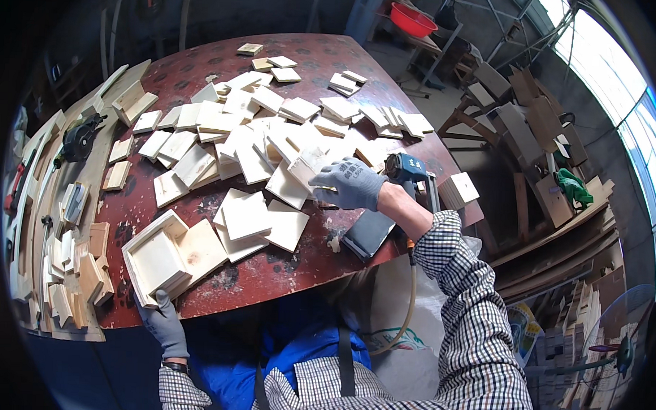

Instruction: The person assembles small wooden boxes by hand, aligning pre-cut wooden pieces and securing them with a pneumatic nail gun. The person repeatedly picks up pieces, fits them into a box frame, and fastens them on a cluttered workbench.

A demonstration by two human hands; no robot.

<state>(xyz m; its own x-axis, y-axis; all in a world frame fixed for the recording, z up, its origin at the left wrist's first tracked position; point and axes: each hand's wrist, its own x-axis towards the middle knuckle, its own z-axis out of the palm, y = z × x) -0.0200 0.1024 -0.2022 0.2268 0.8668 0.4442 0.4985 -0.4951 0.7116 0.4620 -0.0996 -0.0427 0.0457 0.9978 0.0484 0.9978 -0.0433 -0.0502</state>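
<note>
1. Left hand (166, 328), grey glove, at near table (282, 272) edge; grip closed on near corner of shallow wooden tray (155, 260), fingers under rim.
2. Tray flat on dark red table, front-left, overhanging near edge slightly; flat wood square (202, 249) touching its right side.
3. Right hand (349, 182), grey glove, checked sleeve, reaching across mid-table; grip pinched on small wooden square (309, 163) at edge of pile.
4. Just beside right wrist: blue pneumatic nail gun (405, 168) lying on table, black magazine (368, 233) pointing to near edge, hose (408, 309) hanging off table past blue apron.
5. Loose squares (249, 215) between tray and right hand, some overlapping.
6. Big heap of pale wooden squares (237, 122) filling table centre, crowding space ahead of right hand.
7. Left side: plank shelf with small wood blocks (76, 276), black power tool (79, 140) farther back.
8. Far table end: few scattered squares (275, 62).
9. Right of table, well apart: stacked boards and scrap wood (540, 126), green cloth (574, 186).
10. Farthest: red basin (412, 20) on stand.
</note>
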